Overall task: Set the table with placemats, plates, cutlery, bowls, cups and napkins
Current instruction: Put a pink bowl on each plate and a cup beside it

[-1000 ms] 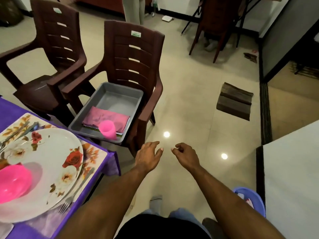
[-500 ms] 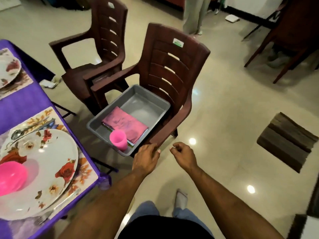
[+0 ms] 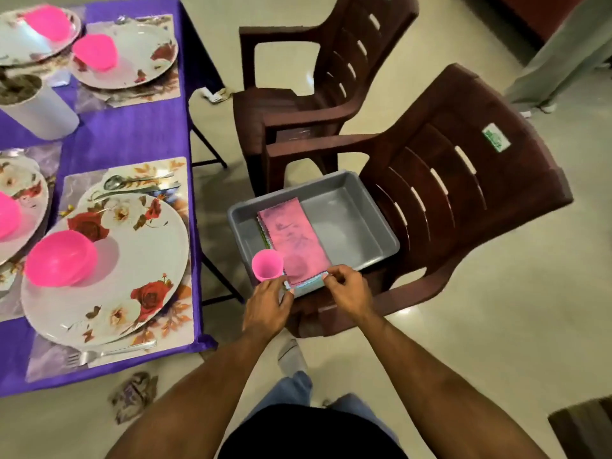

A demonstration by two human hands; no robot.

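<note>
Mostly done: table [image 3: 132, 134] at 9 o'clock has placemats, plates [image 3: 109, 266], pink bowls [image 3: 61, 258] and cutlery laid. Cups and napkins look left. Gray bin [image 3: 351, 223] on chair [image 3: 463, 193] holds pink cup [image 3: 267, 265] and napkin stack [image 3: 293, 240]. Left hand [image 3: 266, 306] and right hand [image 3: 346, 293] pinch the stack's near corners at 6 o'clock.

Both forearms are bare, without sleeves or jewellery; the person wears a black top [image 3: 308, 432], blue denim jeans [image 3: 294, 389] and a grey sock [image 3: 291, 356].
</note>
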